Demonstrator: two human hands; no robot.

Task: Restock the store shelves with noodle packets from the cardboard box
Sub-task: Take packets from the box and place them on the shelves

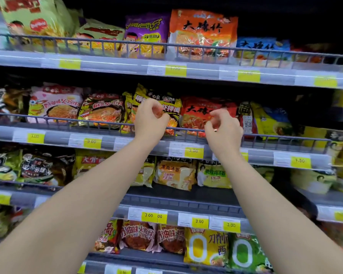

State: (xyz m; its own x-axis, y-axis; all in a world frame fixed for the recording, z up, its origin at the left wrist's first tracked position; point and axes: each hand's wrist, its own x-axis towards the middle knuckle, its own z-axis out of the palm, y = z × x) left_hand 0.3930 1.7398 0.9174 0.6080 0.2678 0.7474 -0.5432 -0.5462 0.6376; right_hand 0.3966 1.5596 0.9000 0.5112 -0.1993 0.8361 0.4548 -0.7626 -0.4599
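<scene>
1. As we look up at the store shelves, we see many noodle packets lined up behind grey wire rails point(99, 123).
2. Far to the left on the middle shelf point(53, 135) stands a pink packet point(53, 102), and just beside it leans a dark packet with red noodles point(102, 110) on its front.
3. Next we see our left hand point(150, 120) raised in front of a yellow and black packet point(167, 102). Its fingers are curled in and pinched near the packet's front. We cannot tell if they truly grip the packet or only touch it.
4. Just to the right stands a red packet point(198, 115) with big black letters.
5. Our right hand point(224, 128) is lifted in front of that red packet, over the wire rail. Its fingers are curled loosely, and we cannot tell if it holds anything. A small ring point(215, 130) shows on one finger.
6. Further right sits a yellow packet point(269, 120), tipped a little to one side.
7. On the shelf above, an orange packet point(203, 34) stands upright beside a purple packet point(146, 34).
8. Yellow price tags point(193, 150) run along the front edge of each shelf.
9. The cardboard box is out of our view.
</scene>
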